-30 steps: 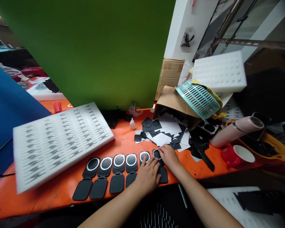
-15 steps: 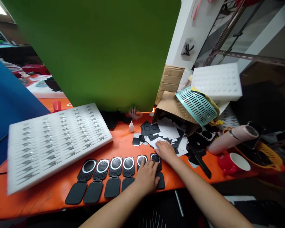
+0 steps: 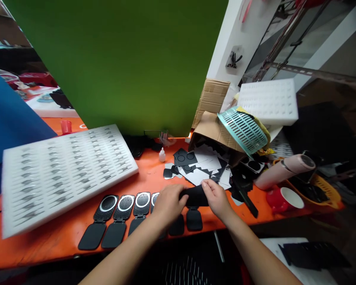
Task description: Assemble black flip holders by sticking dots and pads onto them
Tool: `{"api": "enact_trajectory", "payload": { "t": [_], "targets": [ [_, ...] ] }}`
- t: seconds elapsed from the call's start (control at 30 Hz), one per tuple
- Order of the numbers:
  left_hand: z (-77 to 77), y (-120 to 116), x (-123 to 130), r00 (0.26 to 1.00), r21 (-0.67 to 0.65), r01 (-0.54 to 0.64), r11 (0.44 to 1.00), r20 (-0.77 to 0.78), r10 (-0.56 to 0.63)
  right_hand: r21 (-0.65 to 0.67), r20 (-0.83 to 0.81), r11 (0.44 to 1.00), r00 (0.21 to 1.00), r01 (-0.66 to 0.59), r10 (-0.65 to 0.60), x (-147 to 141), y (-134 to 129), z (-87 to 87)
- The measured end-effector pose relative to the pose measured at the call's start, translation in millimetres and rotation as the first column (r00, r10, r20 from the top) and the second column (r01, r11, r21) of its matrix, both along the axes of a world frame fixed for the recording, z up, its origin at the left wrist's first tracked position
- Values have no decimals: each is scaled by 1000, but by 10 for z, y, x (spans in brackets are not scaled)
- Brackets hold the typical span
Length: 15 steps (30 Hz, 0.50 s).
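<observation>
"What are the hands busy with?"

"A black sheet (image 3: 194, 196). The left hand (image 3: 167, 202) has one end and the right hand (image 3: 218, 200) has the other."

"Are the fingers wide?"

"No, they are closed in. Each thumb seems to press the sheet against the fingers. Some tips hide behind it, so I can't tell how hard they pinch."

"Where is the sheet?"

"In front of the paper pile (image 3: 198, 175), over the right end of the row of black stands (image 3: 101, 213). It hides the top of the end stand, but the end flap (image 3: 194, 220) shows below. I can't tell if the sheet touches the stand."

"What about the other stands?"

"They lie open on the orange surface (image 3: 151, 178). The ones on the left show white rings (image 3: 136, 200). The left hand and arm hide parts of the middle ones."

"So what step is this?"

"I think it is the holding part, with two hands keeping the sheet steady."

"And what would a good next move need?"

"Slow hands, I'd say. The sheet looks thin, so it might bend if one end goes too fast. Both ends should go together, and the wrists should not bump the stands."

"Is the little bottle (image 3: 162, 155) in the way?"

"No, it stands up behind, apart from the hands."
</observation>
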<state>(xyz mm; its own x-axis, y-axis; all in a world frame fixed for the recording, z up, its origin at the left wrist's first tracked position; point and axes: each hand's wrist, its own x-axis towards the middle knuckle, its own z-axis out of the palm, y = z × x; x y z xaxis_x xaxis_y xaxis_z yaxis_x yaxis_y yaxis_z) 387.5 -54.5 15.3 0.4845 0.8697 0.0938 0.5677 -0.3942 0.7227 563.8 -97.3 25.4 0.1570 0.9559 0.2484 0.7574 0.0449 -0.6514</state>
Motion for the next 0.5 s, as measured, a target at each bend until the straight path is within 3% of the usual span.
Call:
{"api": "enact_trajectory", "payload": {
  "t": [0.03,0.1,0.17,0.23,0.33,0.43,0.5],
  "targets": [
    [-7,16,-18,998,-151,9,988,61,0,40,-19,999,999,28,-27,-43,-28,-2],
    [-56,16,-51,975,-408,37,912,216,56,179,28,981,997,71,-77,-133,-81,-36],
    [-103,-19,-79,920,-525,99,845,373,124,242,99,970,994,18,-43,-225,-137,-80],
    [-108,-75,-103,879,-539,149,829,456,139,169,61,983,996,-71,61,-307,-192,-107],
    [-58,-173,-151,887,-496,163,853,453,94,-24,-203,985,965,-172,164,-373,-264,-101],
    [-26,-284,-235,905,-429,217,877,426,-16,-183,-440,928,871,-324,217,-356,-347,-83],
    [-49,-372,-304,916,-414,257,873,392,-84,-225,-484,886,836,-407,261,-317,-424,-97]
  ]
}}
